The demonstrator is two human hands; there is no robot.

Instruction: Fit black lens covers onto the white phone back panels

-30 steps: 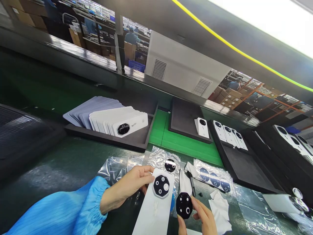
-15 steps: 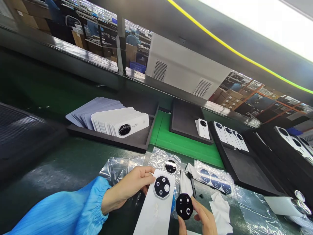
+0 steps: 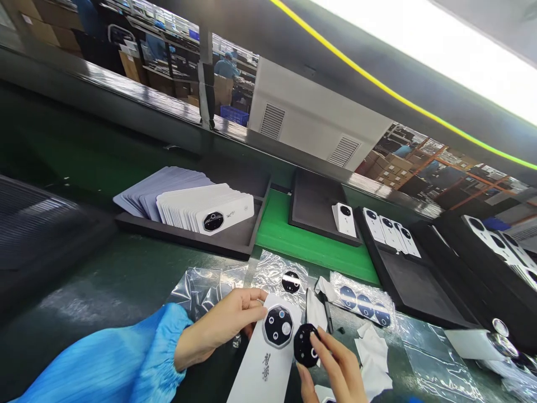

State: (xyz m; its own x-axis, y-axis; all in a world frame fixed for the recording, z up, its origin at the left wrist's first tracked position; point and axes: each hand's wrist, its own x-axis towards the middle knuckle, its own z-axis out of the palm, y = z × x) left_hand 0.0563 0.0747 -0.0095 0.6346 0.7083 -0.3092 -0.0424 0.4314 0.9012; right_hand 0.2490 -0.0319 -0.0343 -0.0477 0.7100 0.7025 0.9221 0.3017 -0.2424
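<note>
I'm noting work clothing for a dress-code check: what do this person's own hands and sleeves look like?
The left hand is ungloved; its arm wears a loose, slightly shiny bright-blue sleeve with fine creases, gathered into a ruffled cuff at the wrist. The right hand is ungloved too; its wrist and cuff are not clearly visible.

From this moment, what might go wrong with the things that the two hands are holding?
The black camera plate could slip, since the right hand holds it only near one side. Its edge might scratch the white phone back panel, which the left hand holds close beside it. The right hand also touches the plate's dark, glossy face, so it may leave smudges there.
</note>
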